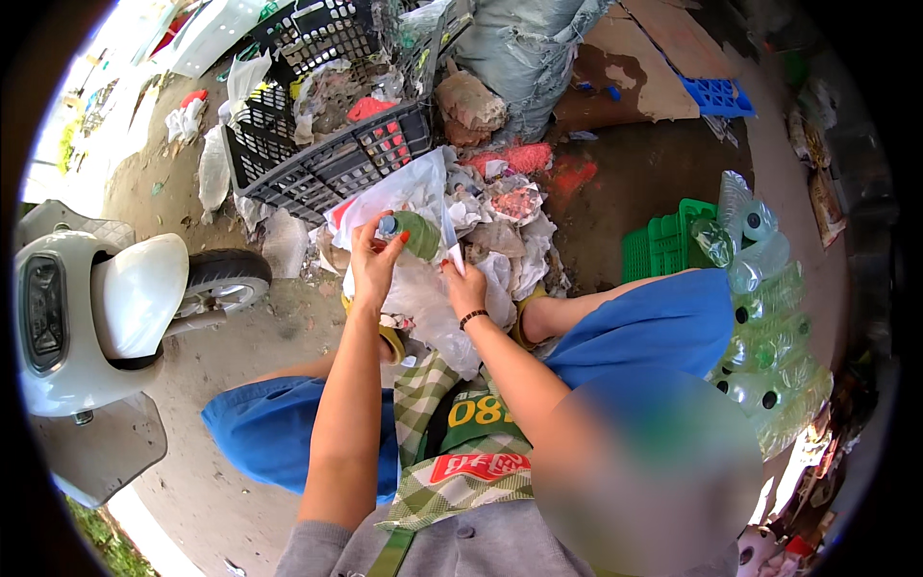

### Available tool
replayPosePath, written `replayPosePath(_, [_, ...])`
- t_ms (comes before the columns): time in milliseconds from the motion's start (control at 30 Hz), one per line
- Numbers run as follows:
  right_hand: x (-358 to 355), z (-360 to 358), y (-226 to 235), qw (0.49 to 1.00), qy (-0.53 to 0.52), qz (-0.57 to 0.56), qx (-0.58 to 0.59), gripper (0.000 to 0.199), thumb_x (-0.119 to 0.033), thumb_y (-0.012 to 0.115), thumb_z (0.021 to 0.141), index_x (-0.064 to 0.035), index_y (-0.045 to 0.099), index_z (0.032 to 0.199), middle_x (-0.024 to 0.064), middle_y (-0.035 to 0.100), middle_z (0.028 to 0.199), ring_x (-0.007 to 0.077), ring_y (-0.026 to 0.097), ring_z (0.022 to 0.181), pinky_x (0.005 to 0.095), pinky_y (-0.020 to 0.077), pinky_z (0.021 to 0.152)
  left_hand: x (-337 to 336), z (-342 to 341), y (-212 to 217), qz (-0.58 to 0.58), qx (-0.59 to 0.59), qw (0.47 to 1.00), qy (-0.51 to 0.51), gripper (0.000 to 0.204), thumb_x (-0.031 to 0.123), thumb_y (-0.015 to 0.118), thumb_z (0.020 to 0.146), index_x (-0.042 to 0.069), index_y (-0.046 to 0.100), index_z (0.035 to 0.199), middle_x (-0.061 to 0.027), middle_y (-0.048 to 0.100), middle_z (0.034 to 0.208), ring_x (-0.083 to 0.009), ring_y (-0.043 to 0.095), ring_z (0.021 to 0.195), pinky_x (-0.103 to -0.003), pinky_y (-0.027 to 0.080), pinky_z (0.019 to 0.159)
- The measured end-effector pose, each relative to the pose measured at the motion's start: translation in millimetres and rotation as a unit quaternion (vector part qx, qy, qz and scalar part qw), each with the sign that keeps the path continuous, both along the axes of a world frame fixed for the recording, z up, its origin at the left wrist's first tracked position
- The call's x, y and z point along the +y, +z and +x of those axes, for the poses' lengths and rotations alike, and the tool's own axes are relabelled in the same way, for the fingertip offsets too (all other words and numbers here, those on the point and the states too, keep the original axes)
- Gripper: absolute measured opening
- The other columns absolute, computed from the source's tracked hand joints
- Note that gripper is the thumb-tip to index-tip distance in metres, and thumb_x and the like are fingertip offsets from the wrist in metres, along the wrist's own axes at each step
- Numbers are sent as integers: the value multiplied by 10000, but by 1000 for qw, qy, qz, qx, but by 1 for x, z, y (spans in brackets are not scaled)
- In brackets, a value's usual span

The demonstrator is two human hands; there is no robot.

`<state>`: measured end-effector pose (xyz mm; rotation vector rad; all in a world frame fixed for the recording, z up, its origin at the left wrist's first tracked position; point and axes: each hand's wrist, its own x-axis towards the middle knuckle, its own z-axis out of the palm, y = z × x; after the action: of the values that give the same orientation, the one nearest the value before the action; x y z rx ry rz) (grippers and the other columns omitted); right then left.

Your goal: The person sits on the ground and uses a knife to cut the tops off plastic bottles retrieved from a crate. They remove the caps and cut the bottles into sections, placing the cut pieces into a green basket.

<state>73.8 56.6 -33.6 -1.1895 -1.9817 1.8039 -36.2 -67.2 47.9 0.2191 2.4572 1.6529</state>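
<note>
My left hand (373, 258) grips a green, see-through plastic bottle (419, 237) near its neck, with the fingers around the pale blue cap. Just to the right, my right hand (466, 288) is closed around a knife (449, 229). Its pale, narrow blade points up and away from me, close beside the bottle. Whether the blade touches the bottle, I cannot tell. Below both hands lies a heap of crumpled paper and plastic bags (519, 245), with a cloudy clear bag (433, 313) between my feet.
Behind the heap stands a black plastic crate (332, 163) with scraps inside. A stuffed grey sack (524, 58) and a stone-like lump (471, 104) are beside it. Rows of clear bottles (769, 327) and a green basket (663, 240) stand right; a white scooter (125, 298) stands left.
</note>
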Motion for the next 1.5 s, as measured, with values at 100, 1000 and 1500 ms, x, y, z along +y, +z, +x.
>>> replayPosePath(100, [25, -1, 18, 985, -45, 163, -7, 255, -227, 708, 861, 14, 630, 827, 186, 665, 742, 350, 660, 695, 439, 494, 650, 13, 9, -2, 23, 19, 1000, -4, 485, 145, 784, 858, 154, 654, 1326, -48, 555, 1167, -170, 544, 1053, -291, 471, 823])
replayPosePath(1000, [92, -72, 154, 821, 356, 444, -41, 323, -346, 707, 861, -85, 527, 920, 160, 663, 691, 390, 671, 677, 491, 488, 604, 47, 53, 2, -68, 169, 983, 27, 881, 207, 787, 703, 96, 385, 1479, -142, 557, 1324, -372, 459, 1315, -570, 252, 1156])
replayPosePath(1500, [39, -41, 339, 811, 351, 456, 110, 225, -110, 750, 837, -34, 538, 840, 76, 632, 664, 126, 596, 539, 285, 469, 510, 48, 26, 0, 63, 261, 962, 44, 728, 266, 864, 660, 135, 537, 1297, -52, 609, 1256, -290, 548, 1258, -576, 276, 1158])
